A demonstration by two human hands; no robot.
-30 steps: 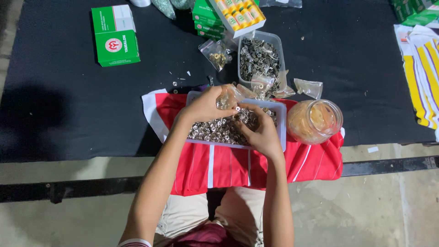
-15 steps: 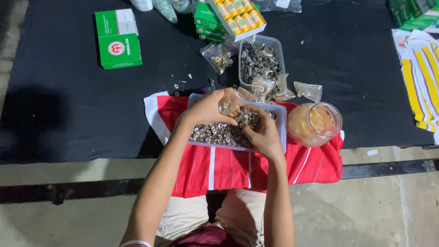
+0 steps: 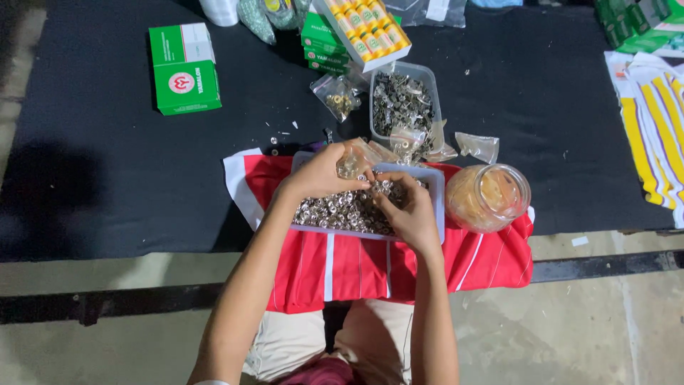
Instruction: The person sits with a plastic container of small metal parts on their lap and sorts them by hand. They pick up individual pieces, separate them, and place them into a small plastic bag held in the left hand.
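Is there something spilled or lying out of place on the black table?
Yes. A few small metal pieces lie scattered on the black table, above the red cloth and outside the tray where both hands work. Nothing looks damaged.

There are two hands: the left hand (image 3: 324, 175) and the right hand (image 3: 407, 214). There are two clear plastic trays: the near tray (image 3: 436, 187), full of small silver rings too many to count, and the far tray (image 3: 403, 103) with darker metal parts. One round clear jar (image 3: 489, 197) lies on its side. One red cloth (image 3: 370, 267) with white stripes is there. One single green box (image 3: 184, 68) lies alone, and one open box of yellow spools (image 3: 365, 28). About four small clear bags are visible, for example this small bag (image 3: 339, 95).
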